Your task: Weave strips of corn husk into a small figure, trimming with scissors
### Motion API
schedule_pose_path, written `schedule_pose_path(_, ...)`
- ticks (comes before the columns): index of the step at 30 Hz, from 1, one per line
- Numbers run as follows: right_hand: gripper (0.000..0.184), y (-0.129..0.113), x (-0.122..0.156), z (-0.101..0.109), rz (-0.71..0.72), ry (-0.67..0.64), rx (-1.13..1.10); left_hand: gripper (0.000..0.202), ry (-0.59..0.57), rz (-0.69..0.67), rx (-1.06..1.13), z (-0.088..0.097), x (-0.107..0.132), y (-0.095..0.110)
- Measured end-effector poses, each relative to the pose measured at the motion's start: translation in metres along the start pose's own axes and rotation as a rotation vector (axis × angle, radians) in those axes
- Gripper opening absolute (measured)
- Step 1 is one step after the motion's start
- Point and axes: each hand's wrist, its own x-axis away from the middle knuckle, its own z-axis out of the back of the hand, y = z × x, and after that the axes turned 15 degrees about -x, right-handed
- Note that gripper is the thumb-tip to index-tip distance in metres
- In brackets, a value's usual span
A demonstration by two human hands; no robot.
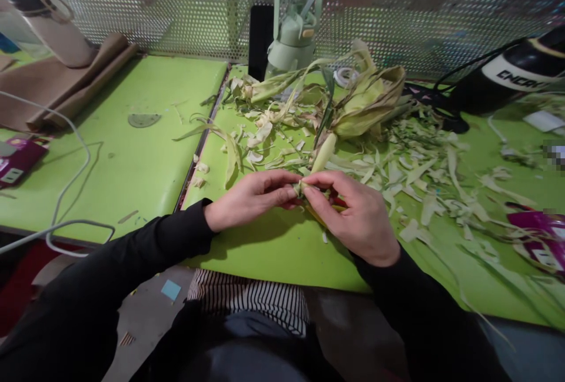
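Observation:
Over the near part of the green table, my left hand [260, 193] and my right hand [355, 208] meet fingertip to fingertip. Both pinch a small folded piece of corn husk [300, 188], mostly hidden by the fingers. Something yellow shows below my right hand; its kind is hidden. Just beyond the fingertips lies a pale, smooth, pointed piece [324, 153], perhaps rolled husk. Behind it sits a large bundle of corn husks [371, 105] with dried brown edges. Cut husk scraps [415, 176] spread widely to the right.
A light green bottle [291, 46] and a dark phone-like slab [260, 40] stand against the perforated metal screen [176, 11]. Black scissors [454, 120] lie near a black bottle [498, 79]. Purple power strips [20, 161] sit at both sides. A white cable [83, 140] crosses the left table.

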Motion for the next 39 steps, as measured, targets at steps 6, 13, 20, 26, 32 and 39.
schedule_pose_path(6,0.008,0.002,-0.002,0.006,0.074,-0.037,-0.065,0.031,0.014,0.043,0.177,-0.007,0.004,0.003)
schedule_pose_path(13,0.009,0.003,-0.005,0.012,0.122,-0.119,-0.077,0.034,0.034,0.045,0.250,-0.015,0.006,0.001)
schedule_pose_path(20,0.011,0.002,-0.005,0.015,0.182,-0.184,-0.052,0.032,0.027,0.067,0.333,-0.019,0.007,-0.001)
schedule_pose_path(26,0.015,-0.004,-0.004,0.016,0.177,-0.157,-0.045,0.032,0.002,0.053,0.359,-0.023,0.007,-0.004)
schedule_pose_path(32,0.016,-0.004,-0.008,0.022,0.257,-0.245,-0.133,0.035,-0.019,0.041,0.374,-0.022,0.008,-0.004)
schedule_pose_path(39,0.005,0.005,-0.005,0.017,0.099,-0.293,-0.061,0.032,0.002,0.048,0.134,-0.010,0.004,-0.007)
